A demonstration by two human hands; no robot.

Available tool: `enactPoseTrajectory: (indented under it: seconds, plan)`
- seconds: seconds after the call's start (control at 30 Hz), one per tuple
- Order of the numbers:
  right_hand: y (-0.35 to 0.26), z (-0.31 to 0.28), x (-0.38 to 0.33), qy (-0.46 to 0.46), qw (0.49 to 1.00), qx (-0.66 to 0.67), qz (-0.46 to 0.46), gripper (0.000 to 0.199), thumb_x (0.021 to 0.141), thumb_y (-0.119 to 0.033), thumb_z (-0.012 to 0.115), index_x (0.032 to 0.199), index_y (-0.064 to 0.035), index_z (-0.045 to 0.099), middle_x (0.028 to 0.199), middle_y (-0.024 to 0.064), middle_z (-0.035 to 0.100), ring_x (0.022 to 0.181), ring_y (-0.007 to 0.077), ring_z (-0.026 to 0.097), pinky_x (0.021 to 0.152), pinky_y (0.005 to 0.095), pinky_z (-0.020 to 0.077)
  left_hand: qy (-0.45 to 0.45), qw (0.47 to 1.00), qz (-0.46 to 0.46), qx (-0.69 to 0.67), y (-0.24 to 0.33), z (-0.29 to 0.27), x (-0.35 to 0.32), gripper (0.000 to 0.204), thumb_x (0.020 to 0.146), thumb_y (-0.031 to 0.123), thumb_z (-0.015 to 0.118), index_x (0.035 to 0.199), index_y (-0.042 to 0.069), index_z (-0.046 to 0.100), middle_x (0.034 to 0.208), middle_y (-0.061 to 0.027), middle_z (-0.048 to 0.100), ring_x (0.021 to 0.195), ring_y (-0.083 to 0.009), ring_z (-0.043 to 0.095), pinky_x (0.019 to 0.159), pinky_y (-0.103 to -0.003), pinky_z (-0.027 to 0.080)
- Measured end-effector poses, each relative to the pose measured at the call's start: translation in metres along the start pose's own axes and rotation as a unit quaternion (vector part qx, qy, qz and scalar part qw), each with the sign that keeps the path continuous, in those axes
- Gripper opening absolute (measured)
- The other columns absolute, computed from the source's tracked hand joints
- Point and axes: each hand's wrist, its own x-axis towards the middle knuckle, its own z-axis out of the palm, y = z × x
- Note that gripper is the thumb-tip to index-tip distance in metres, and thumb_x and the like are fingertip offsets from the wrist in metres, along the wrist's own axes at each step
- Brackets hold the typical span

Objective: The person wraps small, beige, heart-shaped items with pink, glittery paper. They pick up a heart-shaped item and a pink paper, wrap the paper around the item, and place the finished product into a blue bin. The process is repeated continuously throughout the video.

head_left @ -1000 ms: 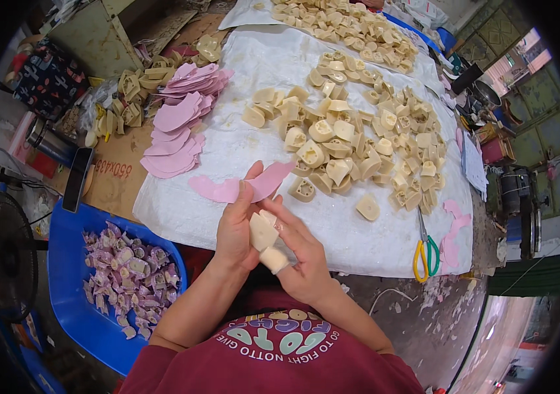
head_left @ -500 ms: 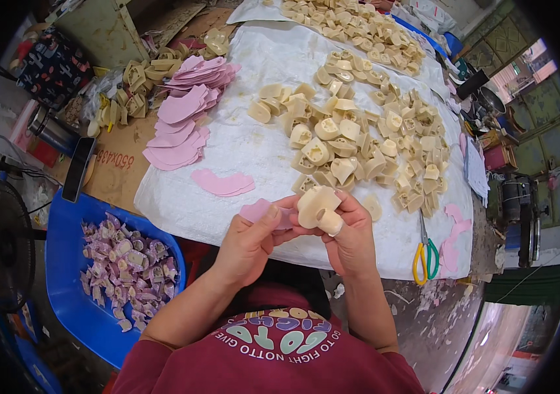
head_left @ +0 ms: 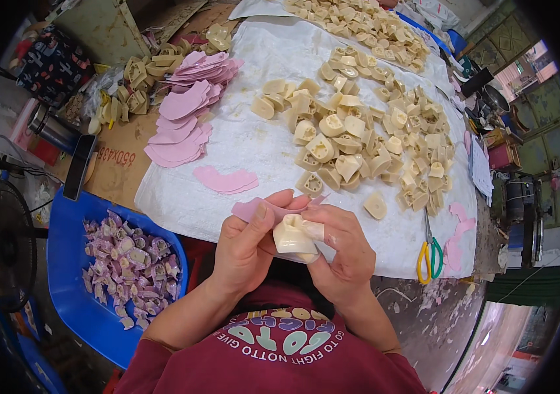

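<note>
The desk (head_left: 417, 315) is covered almost wholly by a white sheet (head_left: 253, 151), whose near edge runs just beyond the hands; a strip of bare grey top shows at the right, ending at a drop to the floor. To the left, below the desk edge, stands a blue tub (head_left: 70, 289) filled with pale purple covered pieces (head_left: 129, 259). A big spread of cream moulded pieces (head_left: 358, 138) takes up the middle and far right of the sheet, leaving open white room between it and a stack of pink cutouts (head_left: 185, 121) at the left. One pink cutout pair (head_left: 225, 179) lies alone in that open room. Scissors with yellow and green handles (head_left: 429, 253) lie near the right edge, beside loose pink scraps (head_left: 456, 236).

Close to the body, the left hand (head_left: 247, 246) pinches a pink cutout (head_left: 253, 209) against a cream piece (head_left: 293, 238), fingers closed on both. The right hand (head_left: 342, 253) grips the same cream piece from the other side; its thumb seems to press the pink edge, though that is partly hidden.
</note>
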Motion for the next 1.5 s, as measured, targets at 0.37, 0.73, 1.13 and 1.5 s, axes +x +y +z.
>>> enactPoseTrajectory:
  seconds: [0.37, 0.73, 1.13, 1.5]
  plan:
    - [-0.011, -0.004, 0.008, -0.016, 0.999, -0.036, 0.007, 0.036, 0.067, 0.003, 0.075, 0.1, -0.0015, 0.063, 0.103, 0.0116, 0.068, 0.096, 0.0322, 0.064, 0.081, 0.0376, 0.0528, -0.035, 0.999, 0.014, 0.021, 0.004, 0.002, -0.004, 0.043, 0.1, 0.024, 0.048, 0.129, -0.008, 0.048, 0.127, -0.0213, 0.057, 0.114, -0.0238, 0.059, 0.094, -0.035, 0.05]
    - [-0.004, -0.009, 0.011, -0.022, 0.991, -0.133, -0.022, 0.031, 0.063, -0.002, 0.074, 0.092, -0.0045, 0.061, 0.095, 0.0079, 0.066, 0.088, 0.0277, 0.059, 0.077, 0.0384, 0.0446, -0.008, 0.993, 0.021, 0.12, 0.006, 0.001, -0.001, 0.034, 0.099, 0.019, 0.052, 0.121, -0.006, 0.058, 0.116, -0.0167, 0.065, 0.103, -0.0168, 0.062, 0.089, -0.03, 0.05]
    - [-0.008, -0.019, 0.021, -0.135, 0.964, -0.228, 0.001, 0.029, 0.06, -0.007, 0.068, 0.087, -0.0052, 0.058, 0.085, 0.0071, 0.056, 0.086, 0.0278, 0.052, 0.077, 0.0402, 0.0365, 0.042, 0.983, -0.07, 0.164, 0.018, -0.01, 0.002, 0.022, 0.091, 0.011, 0.061, 0.103, -0.006, 0.067, 0.111, -0.0198, 0.066, 0.099, -0.0219, 0.065, 0.089, -0.034, 0.053]
    - [0.018, 0.0, 0.008, -0.18, 0.947, -0.266, 0.007, 0.025, 0.059, -0.006, 0.066, 0.082, -0.0041, 0.055, 0.079, 0.0098, 0.05, 0.083, 0.0294, 0.05, 0.074, 0.0401, 0.0362, 0.017, 0.858, -0.071, 0.509, 0.01, -0.009, 0.015, 0.024, 0.093, 0.014, 0.059, 0.105, -0.004, 0.068, 0.105, -0.0139, 0.069, 0.093, -0.0156, 0.065, 0.085, -0.029, 0.051]
